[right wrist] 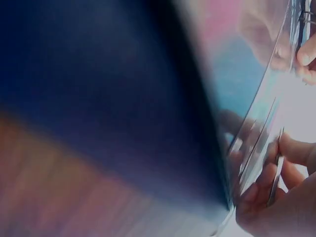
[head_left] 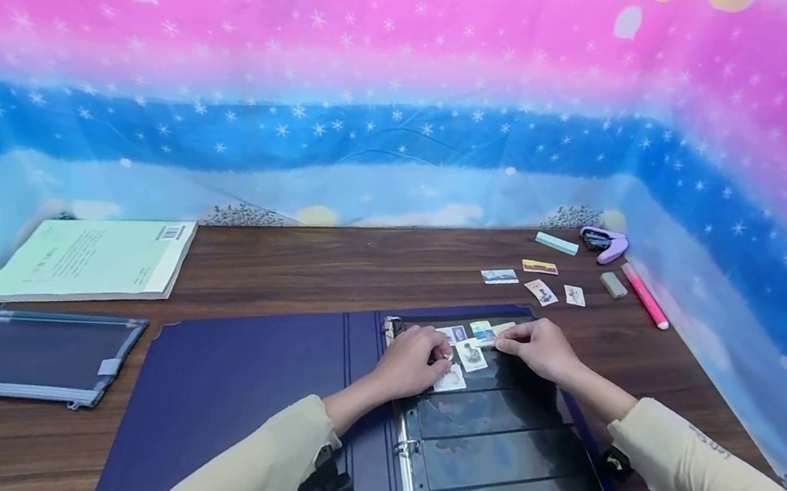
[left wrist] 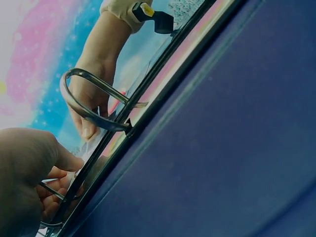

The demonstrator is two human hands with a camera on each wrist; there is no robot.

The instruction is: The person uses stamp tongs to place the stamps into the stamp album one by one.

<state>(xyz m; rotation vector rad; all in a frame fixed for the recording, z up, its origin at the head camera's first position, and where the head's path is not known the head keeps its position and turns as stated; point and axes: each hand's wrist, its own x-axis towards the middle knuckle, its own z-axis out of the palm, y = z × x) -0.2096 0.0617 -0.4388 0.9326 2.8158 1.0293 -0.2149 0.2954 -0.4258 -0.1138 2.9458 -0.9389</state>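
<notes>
A dark blue ring-binder album [head_left: 240,391] lies open, with a black page of clear pockets [head_left: 485,457] on its right side. Several small stamps [head_left: 472,355] lie at odd angles over the top pocket row. My right hand [head_left: 545,350] pinches a small pale stamp [head_left: 503,329] at the row's upper right; its edge shows between thumb and fingers in the right wrist view. Close to the rings, my left hand [head_left: 416,360] has curled fingers at the top row, thumb and fingertip pinching clear pocket film. The film stands raised in the right wrist view.
More loose stamps [head_left: 541,292] lie beyond the album, near an eraser [head_left: 613,284], a pink marker [head_left: 645,296], a lilac stapler [head_left: 604,244] and a pale blue strip [head_left: 556,243]. At left are a light green book [head_left: 89,255] and a zip pouch [head_left: 51,354]. Patterned cloth surrounds the table.
</notes>
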